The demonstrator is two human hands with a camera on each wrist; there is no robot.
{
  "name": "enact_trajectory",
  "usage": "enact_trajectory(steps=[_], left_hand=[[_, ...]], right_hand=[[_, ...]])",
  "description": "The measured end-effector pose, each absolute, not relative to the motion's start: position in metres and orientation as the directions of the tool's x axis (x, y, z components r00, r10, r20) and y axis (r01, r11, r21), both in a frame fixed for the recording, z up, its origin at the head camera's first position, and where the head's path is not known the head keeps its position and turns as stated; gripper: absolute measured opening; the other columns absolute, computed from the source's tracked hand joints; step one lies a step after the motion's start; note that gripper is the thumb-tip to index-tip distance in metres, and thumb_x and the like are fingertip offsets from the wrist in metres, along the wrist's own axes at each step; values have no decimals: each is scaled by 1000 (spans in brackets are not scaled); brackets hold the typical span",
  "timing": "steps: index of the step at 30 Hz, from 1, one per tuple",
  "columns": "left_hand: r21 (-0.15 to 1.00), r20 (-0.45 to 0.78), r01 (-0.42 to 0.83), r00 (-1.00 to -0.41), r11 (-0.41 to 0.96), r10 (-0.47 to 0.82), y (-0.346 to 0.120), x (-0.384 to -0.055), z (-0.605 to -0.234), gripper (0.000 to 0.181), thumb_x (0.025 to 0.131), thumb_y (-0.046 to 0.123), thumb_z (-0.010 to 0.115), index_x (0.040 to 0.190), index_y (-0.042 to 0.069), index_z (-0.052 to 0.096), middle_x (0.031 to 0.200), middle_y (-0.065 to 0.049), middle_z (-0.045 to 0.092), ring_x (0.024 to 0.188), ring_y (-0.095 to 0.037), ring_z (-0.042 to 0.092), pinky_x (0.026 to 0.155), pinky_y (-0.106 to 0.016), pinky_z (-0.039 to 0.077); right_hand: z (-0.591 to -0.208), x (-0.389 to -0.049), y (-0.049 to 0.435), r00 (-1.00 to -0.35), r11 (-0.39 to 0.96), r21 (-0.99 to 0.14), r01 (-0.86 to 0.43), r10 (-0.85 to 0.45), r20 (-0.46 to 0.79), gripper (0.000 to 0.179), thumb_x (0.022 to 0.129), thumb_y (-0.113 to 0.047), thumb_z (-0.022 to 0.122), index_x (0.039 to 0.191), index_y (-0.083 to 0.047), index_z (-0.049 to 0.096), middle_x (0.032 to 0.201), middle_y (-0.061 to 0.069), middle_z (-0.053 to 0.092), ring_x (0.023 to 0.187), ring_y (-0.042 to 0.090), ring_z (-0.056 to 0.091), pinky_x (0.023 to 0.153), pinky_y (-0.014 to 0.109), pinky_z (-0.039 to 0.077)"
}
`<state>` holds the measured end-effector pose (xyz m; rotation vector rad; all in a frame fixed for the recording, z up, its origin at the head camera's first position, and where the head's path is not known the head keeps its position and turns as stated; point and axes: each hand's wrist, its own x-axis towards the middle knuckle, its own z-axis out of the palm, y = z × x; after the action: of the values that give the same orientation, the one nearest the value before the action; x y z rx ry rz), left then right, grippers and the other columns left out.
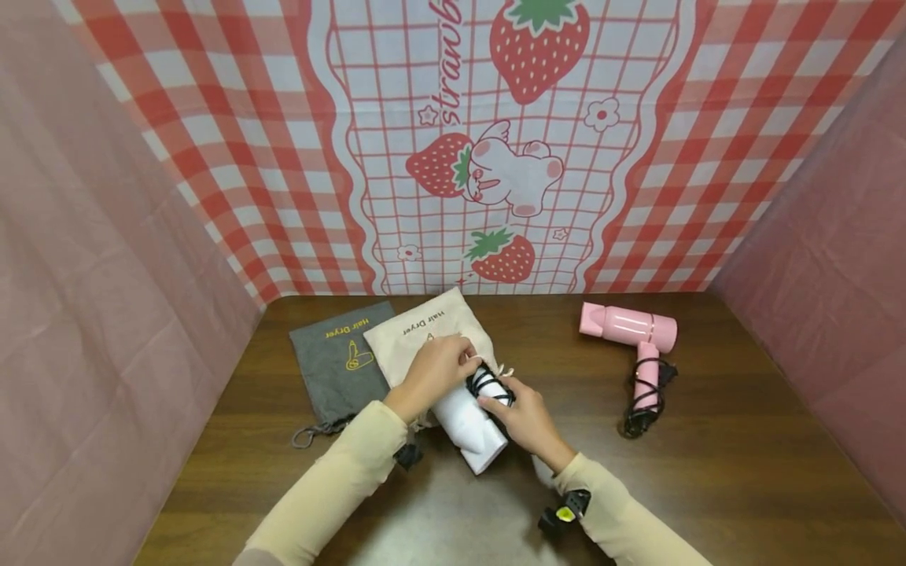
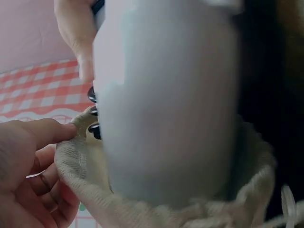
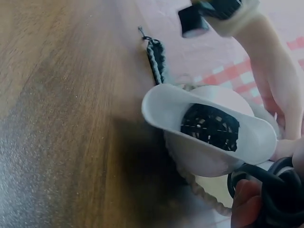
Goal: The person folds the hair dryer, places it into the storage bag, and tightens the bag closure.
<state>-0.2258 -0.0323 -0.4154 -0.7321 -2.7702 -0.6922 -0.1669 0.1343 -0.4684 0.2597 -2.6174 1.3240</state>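
white glossy hair dryer of rounded shape [image 1: 463,417] sits with rear end inside mouth of beige cloth drawstring bag [image 1: 463,316], nozzle end outside. left hand [image 1: 440,365] pinches bag rim between thumb and bent fingers; right hand [image 1: 529,418] grips dryer handle, wound with thin black cord [image 3: 280,192]. cord loops could catch on rim and drag cloth inward. if left pinch slips, mouth may collapse. dryer perhaps not deep; cloth hides it.
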Motion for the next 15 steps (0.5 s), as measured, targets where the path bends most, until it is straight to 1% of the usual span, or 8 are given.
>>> enact_trajectory(steps=[4, 6, 9, 12, 15], left_hand=[[347, 293, 507, -858, 789, 422, -37, -218, -423, 12, 86, 24, 70, 84, 12, 70, 73, 1, 62, 67, -13, 57, 62, -28, 46], [324, 296, 505, -857, 800, 422, -39, -215, -427, 11, 84, 23, 72, 83, 12, 70, 75, 0, 62, 69, -15, 58, 63, -29, 46], [299, 300, 497, -859, 814, 415, -42, -212, -430, 11, 82, 22, 73, 81, 12, 70, 75, 0, 62, 69, -16, 59, 62, -31, 47], [296, 297, 480, -868, 826, 398, -45, -211, -432, 10, 82, 23, 72, 80, 13, 70, 75, 1, 63, 69, -16, 59, 61, -31, 47], [319, 305, 460, -878, 829, 370, -47, -211, -433, 9, 83, 22, 72, 80, 14, 70, 74, 2, 65, 70, -16, 61, 63, -31, 48]], right_hand=[[-470, -171, 135, -992, 575, -811, -109, -9, 126, 41, 85, -26, 74, 114, 2, 66, 93, 16, 71, 78, 22, 62, 69, 34, 48], [-471, -172, 135, -995, 576, -814, -77, 2, 95, 39, 86, -24, 73, 113, 2, 67, 96, 17, 71, 82, 23, 63, 72, 34, 49], [-473, -173, 135, -998, 561, -827, -41, 23, 65, 37, 86, -22, 73, 111, 5, 66, 96, 17, 71, 83, 24, 63, 73, 34, 49], [-474, -173, 138, -999, 516, -856, 4, 45, 22, 40, 85, -20, 74, 111, 8, 63, 101, 21, 69, 89, 26, 63, 77, 32, 49], [-469, -172, 141, -998, 441, -895, 66, 39, -54, 50, 82, -19, 75, 117, 11, 57, 108, 24, 66, 92, 25, 62, 78, 29, 49]])
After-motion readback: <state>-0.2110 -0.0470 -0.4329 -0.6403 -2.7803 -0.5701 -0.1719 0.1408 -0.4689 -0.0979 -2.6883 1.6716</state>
